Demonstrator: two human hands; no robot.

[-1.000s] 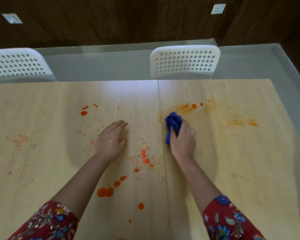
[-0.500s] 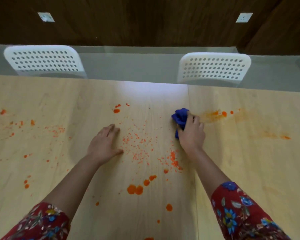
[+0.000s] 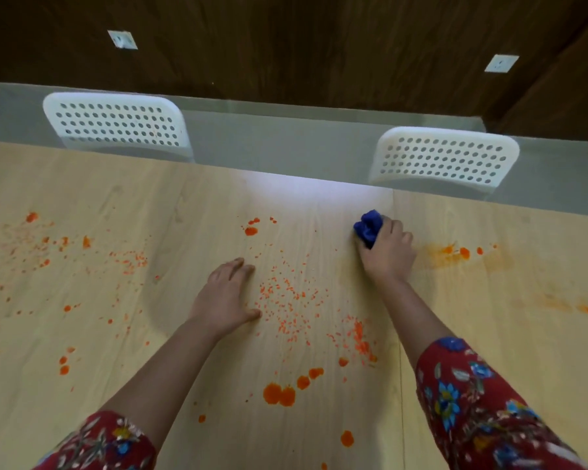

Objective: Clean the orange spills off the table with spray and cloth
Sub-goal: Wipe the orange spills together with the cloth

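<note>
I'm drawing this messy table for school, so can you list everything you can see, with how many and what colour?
table: one, pale wood, fills lower view
orange spills: many, orange, scattered across the table, smeared at right
cloth: one, blue, bunched near the far edge
chairs: two, white, beyond the table
sockets: two, white, on the wall
wall: one, dark brown, at the back
floor: grey, under the chairs
sleeves: two, red floral, bottom corners
left hand: flat on the table, among specks
right hand: grips the cloth

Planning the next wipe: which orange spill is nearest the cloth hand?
The smeared patch just right of the right hand gripping the blue cloth; the crisp drops and specks lie farther left.
</note>
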